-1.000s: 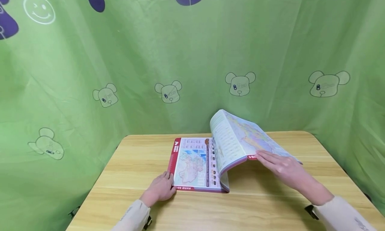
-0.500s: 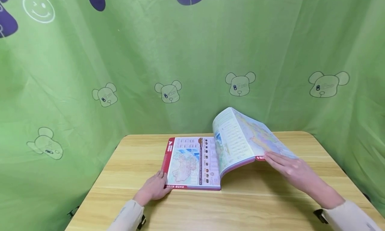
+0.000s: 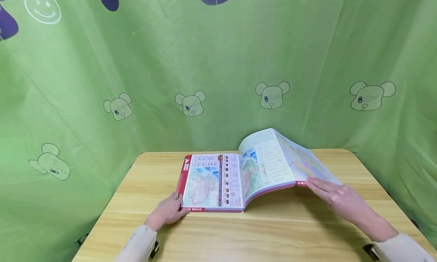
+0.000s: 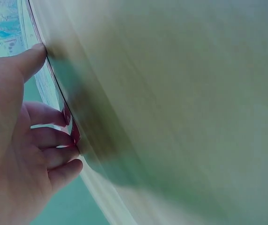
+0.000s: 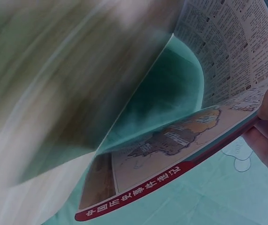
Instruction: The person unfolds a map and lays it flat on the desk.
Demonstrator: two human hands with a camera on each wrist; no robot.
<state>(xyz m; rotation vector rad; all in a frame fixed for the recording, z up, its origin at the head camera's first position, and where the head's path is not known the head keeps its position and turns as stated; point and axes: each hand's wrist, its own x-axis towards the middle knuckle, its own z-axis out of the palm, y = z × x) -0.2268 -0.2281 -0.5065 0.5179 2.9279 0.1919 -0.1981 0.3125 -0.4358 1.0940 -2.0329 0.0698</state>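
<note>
A folding map (image 3: 205, 186) with a red border lies partly opened on the table, its left panel flat and showing a pale map. Its right part bows up into a ridge and slopes down to the right. At the near left corner my left hand (image 3: 167, 209) holds the edges, thumb on the front edge and fingers along the left one. My right hand (image 3: 336, 197) pinches the raised right part at its near red edge, thumb against fingers. In the right wrist view the map's underside (image 5: 171, 136) shows printed text and a brown map, with a gap beneath it.
A light wooden table (image 3: 218, 239) with rounded far corners bears the map. Behind and on both sides hangs a green curtain (image 3: 218, 65) with bear outlines, close to the table's far edge.
The map has shifted left with my left hand. My right hand has moved right and slightly nearer, the raised part spreading wider and its ridge sinking lower.
</note>
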